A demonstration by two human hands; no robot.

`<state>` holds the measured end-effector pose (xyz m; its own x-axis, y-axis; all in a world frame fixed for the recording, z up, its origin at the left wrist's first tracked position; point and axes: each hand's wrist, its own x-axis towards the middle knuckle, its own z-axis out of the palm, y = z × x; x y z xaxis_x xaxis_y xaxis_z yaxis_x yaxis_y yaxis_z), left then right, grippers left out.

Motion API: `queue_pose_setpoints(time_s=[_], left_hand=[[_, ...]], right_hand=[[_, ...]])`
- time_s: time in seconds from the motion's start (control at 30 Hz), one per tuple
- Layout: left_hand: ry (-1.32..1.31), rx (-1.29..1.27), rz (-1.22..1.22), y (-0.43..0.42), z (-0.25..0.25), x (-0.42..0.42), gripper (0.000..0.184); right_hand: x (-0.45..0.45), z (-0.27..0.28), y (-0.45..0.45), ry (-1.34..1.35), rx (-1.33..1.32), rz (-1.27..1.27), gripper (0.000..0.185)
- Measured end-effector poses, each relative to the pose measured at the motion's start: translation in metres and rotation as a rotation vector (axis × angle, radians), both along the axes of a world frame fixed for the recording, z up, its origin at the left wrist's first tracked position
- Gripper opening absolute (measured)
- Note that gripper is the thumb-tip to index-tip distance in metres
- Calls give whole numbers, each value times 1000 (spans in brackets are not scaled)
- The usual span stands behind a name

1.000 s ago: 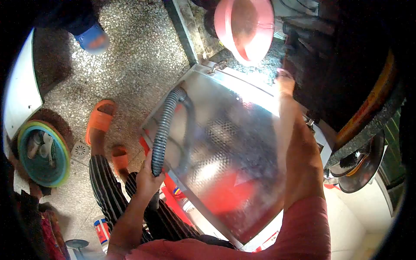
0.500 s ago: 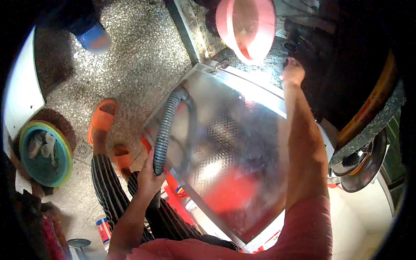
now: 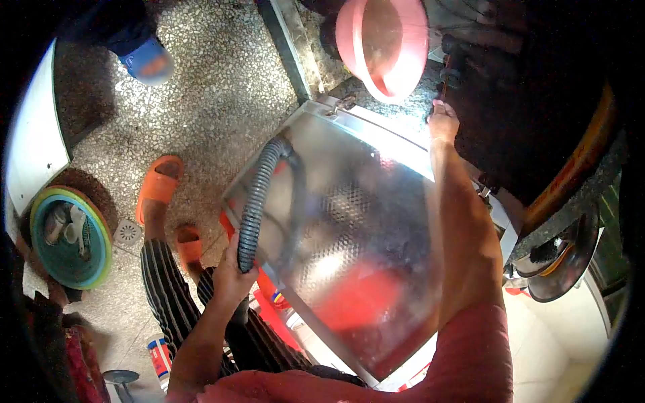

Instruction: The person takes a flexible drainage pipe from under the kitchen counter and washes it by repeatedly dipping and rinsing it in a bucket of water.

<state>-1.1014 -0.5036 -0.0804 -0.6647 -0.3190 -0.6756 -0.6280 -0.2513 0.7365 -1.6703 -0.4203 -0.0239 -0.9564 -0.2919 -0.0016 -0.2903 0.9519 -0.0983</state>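
Note:
My left hand (image 3: 236,279) is closed around the lower end of a grey corrugated hose (image 3: 257,195). The hose curves up to the left edge of a shiny metal panel (image 3: 390,235), which mirrors it. Beyond the panel's far edge, my right hand (image 3: 443,125) has its fingers pinched on a thin, reddish-brown strand (image 3: 444,79); whether it is a wire or a stick I cannot tell. A pink tub (image 3: 414,43) is just left of that hand. A metal latch (image 3: 344,103) sits at the panel's far corner.
On the left, round basins (image 3: 104,265) hold small utensils. Orange sandals (image 3: 158,185) are on the speckled floor (image 3: 208,87), near a drain cover (image 3: 127,232). Another person's blue-shod foot (image 3: 151,64) is at upper left. Pans (image 3: 571,269) are at the right.
My right hand has moved slightly left and down, and the thin strand now shows above its fingers. My left hand keeps its grip on the hose.

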Motion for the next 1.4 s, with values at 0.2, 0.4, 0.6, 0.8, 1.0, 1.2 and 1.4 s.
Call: queue_pose_setpoints(time_s=[0.2,0.4,0.6,0.8,1.0,1.2,1.4], left_hand=[[80,7,77,-4,5,-1,77],[31,155,102,-3,6,2,76],[-3,131,63,-6,10,1,74],[81,170,94,-4,4,6,75],[-31,227,99,0,6,2,74],[-33,185,-4,12,-7,10,75],[23,94,106,25,-12,30,71]], right_hand=[[9,11,-18,31,193,-84,31],[9,40,-8,100,198,-156,35],[-41,15,42,96,247,22,48],[44,41,-39,-94,168,-136,37],[9,30,3,24,278,-112,38],[11,17,1,-457,-514,-612,25],[223,-77,-92,-953,-947,-838,27]])
